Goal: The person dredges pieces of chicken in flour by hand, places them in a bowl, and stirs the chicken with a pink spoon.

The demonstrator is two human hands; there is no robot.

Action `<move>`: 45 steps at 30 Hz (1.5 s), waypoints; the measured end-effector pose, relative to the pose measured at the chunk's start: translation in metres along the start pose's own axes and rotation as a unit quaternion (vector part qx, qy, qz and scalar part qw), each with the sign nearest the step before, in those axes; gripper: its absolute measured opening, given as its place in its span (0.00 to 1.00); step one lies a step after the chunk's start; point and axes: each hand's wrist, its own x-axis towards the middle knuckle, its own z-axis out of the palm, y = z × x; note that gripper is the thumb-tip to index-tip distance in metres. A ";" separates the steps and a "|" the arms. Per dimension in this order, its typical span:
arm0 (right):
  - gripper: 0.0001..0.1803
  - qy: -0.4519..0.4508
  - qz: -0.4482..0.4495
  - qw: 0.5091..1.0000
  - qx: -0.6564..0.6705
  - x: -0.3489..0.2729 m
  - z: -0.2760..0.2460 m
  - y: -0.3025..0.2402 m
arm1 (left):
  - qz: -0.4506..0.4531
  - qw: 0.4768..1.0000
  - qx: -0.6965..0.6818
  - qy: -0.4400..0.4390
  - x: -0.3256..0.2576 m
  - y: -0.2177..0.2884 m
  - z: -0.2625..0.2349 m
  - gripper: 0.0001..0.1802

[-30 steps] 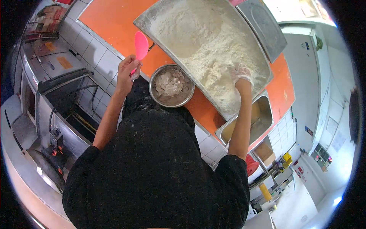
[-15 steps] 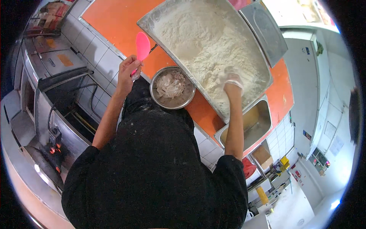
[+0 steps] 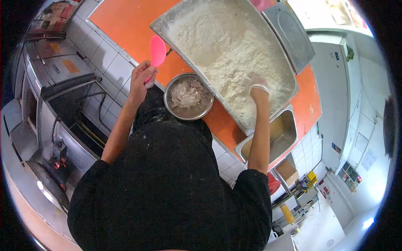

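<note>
My left hand (image 3: 142,77) is closed around the handle of a pink plastic serving spoon (image 3: 158,50), its broad head pointing up and away. Below and to the right of it, a round steel bowl (image 3: 168,103) stands at the counter's near edge, with wet, pale strips that look like raw meat (image 3: 186,94) inside. My right hand (image 3: 256,83), in a thin clear glove, reaches into a large steel tray (image 3: 184,57) and touches the heaped white flour (image 3: 222,46). Flour and blur hide its fingers, so I cannot make out whether it holds anything.
The tray rests on an orange counter (image 3: 121,19). A smaller steel pan (image 3: 289,136) sits at its right end, and a flat steel lid (image 3: 289,35) along its far side. To the left stands a steel fryer-like unit (image 3: 71,113) with an open well.
My right hand has shifted slightly right and away from me in the flour, its wrist turning a little. The left hand and pink serving spoon stay nearly still.
</note>
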 end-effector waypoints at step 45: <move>0.17 -0.050 0.083 0.878 0.468 -0.093 -0.105 -0.158 | -0.007 0.999 0.007 0.038 -0.010 0.004 -0.005 0.11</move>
